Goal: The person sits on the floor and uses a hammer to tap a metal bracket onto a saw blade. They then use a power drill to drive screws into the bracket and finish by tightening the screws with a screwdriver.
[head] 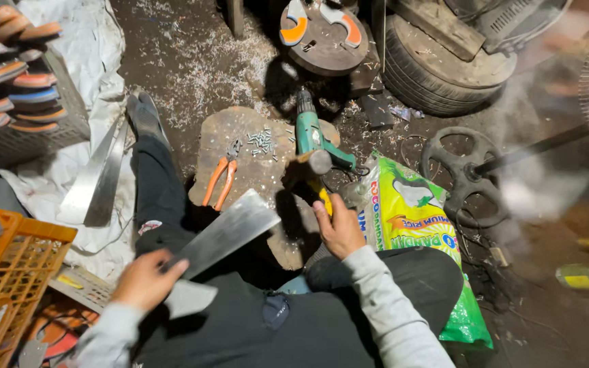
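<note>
The cleaver blade (230,230), a bare flat steel blank, is pinched at its lower, narrow end by the left hand (146,278), fingers folded over the top face. From that grasp its long axis runs up and to the right, the broad squared end reaching over the person's black-trousered leg toward the wooden block (253,160). The right hand (339,228) is clenched around the yellow handle of a hammer (313,170), whose head hangs over the block's near right edge, just beyond the blade's tip. On the block lie orange-handled pliers (219,180) and a scatter of small rivets (260,140); a green power drill (315,136) rests at its far right side. A green and yellow rice sack (410,211) sits just right of the hammer hand. Two more steel blanks (97,177) lie on white sheeting to the left, beside an orange crate (8,272).
</note>
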